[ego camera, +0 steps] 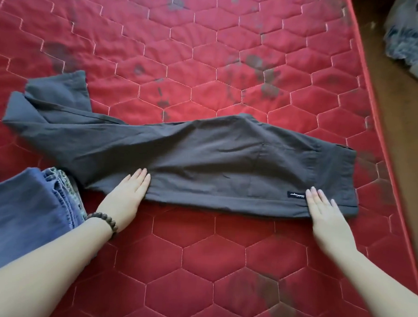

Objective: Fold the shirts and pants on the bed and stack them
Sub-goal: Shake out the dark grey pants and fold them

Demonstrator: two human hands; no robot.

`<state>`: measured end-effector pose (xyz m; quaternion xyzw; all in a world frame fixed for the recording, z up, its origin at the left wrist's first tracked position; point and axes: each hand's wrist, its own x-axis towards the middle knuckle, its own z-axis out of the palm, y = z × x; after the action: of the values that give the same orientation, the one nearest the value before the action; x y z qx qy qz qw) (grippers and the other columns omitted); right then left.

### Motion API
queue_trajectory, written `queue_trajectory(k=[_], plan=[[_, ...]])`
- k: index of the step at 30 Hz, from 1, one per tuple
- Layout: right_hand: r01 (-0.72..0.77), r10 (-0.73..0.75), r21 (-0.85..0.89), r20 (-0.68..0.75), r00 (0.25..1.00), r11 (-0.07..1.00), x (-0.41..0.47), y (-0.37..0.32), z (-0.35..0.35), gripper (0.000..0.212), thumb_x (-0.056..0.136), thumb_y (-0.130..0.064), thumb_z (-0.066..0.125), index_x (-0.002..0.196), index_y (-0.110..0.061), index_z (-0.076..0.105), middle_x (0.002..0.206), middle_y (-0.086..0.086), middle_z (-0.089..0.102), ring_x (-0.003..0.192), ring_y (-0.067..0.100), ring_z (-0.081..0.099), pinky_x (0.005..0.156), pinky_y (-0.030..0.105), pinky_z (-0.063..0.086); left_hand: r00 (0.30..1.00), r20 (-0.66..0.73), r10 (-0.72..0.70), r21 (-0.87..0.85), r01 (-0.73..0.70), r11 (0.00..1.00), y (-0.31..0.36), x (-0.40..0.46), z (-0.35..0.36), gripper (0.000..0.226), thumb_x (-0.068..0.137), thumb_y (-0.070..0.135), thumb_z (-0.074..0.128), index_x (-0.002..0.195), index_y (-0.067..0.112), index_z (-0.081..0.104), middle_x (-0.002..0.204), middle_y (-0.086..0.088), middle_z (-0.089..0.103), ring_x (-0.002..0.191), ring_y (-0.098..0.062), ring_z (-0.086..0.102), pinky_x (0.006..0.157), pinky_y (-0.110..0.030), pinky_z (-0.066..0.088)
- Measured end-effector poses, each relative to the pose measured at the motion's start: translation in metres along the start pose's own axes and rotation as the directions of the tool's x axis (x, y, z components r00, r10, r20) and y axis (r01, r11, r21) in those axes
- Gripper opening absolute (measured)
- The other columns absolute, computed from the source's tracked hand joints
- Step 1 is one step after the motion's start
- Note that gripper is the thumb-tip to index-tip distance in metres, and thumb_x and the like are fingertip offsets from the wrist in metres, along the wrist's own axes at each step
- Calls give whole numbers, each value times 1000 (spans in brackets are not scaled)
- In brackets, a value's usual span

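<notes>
Two hands are lying flat with fingers straight, gripping nothing: the left hand (pixel 127 193) is pressing the near edge of one pair of dark grey pants (pixel 203 163) at mid-leg, the right hand (pixel 325 211) by the waistband. The pants are lying lengthwise across the red quilted mattress (pixel 222 266). One blue folded garment (pixel 26 212) is sitting near the left wrist, which is wearing one beaded bracelet (pixel 105 222).
</notes>
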<state>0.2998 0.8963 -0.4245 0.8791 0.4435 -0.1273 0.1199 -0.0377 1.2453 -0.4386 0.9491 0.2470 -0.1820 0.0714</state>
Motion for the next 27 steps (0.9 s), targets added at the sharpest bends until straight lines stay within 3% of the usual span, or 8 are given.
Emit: queue_trajectory(k=[3,6,10,16,19,21,23,27], plan=[[-129,121,47,137,983,991,1,-15,-4,69,86,-14,43,150,-5,21,159,13,14,147,26,12,118,46,14,999,-40,1,-64,-3,998,22,-8,-7,73,78,33,46,142,0,37,151,-24,28,142,-34,25,115,-50,23],[-81,90,272,-21,996,959,13,-51,-16,64,86,-24,46,147,-12,33,158,13,18,147,26,13,118,49,9,983,-146,113,-114,-130,985,68,10,-18,67,85,49,34,142,14,44,152,-17,30,144,-30,22,115,-51,20],[81,-39,256,-167,985,963,66,-103,-29,55,94,-34,36,148,-24,31,159,6,17,147,26,11,116,55,10,980,-163,112,-105,-130,986,127,79,-24,67,89,54,19,150,27,26,160,-6,11,147,-26,2,117,-51,4],[164,-158,60,-82,984,985,140,-117,-16,56,98,-52,20,151,-40,4,161,-4,-3,148,20,-7,116,54,-6,984,-162,-73,-30,69,997,138,149,-12,67,87,65,10,148,42,-6,160,3,-7,145,-31,-16,104,-71,-11],[149,-122,156,-170,978,976,142,-118,-15,55,97,-47,31,150,-36,19,160,-1,15,147,20,10,117,52,8,985,-156,-80,4,82,997,141,149,-12,70,85,61,18,149,39,3,161,-1,1,145,-35,-12,102,-75,-7],[91,-20,245,-279,960,965,150,-115,-19,52,95,-35,45,146,-26,37,152,5,36,141,23,31,113,51,23,981,-169,-94,-36,89,995,153,155,-24,67,81,53,29,144,29,30,156,-10,21,145,-37,1,103,-74,-3],[35,31,232,-277,960,972,160,-108,-23,51,96,-32,44,146,-24,36,152,6,35,142,23,28,115,51,17,960,-270,-72,-93,48,995,167,171,-39,54,82,42,41,129,18,47,144,-14,39,144,-33,17,108,-71,3],[39,-11,151,-180,984,988,165,-84,-11,57,97,-52,18,151,-37,6,161,-4,0,148,17,-3,116,54,-8,951,-303,-68,-140,26,990,180,207,-45,66,94,43,34,151,20,12,160,-9,7,147,-23,-3,114,-59,-5]])
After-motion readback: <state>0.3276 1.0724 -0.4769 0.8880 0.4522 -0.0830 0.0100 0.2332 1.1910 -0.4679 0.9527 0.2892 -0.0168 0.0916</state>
